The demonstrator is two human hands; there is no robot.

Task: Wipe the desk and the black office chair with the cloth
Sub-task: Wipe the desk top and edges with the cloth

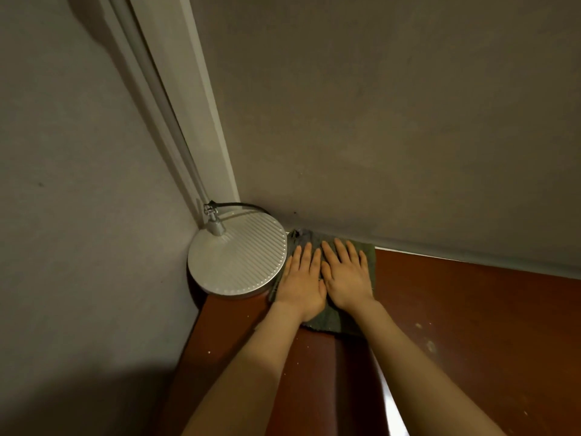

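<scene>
Round white lamp base (237, 265), ribbed top w/ a ring of small dots at the rim, sits in the corner betw. the left wall (63, 184) & back wall (408, 121). A silver joint (213, 223) at its rear edge carries a thin pole (151, 89) up & left, alongside a white corner trim (195, 89). A black cable (245, 205) curves out behind the joint.

My left hand (301, 283) and right hand (347, 278), flat just right of the lamp base (237, 265), hide the middle of the cloth (333, 322); only its edges show; the desk (471, 309) runs off the picture's right and bottom edges; the lamp pole (149, 73) leaves the top edge above the base; a black cable (248, 205) vanishes behind the base; pale specks (430, 346) well right of the base are too small to tell.
</scene>
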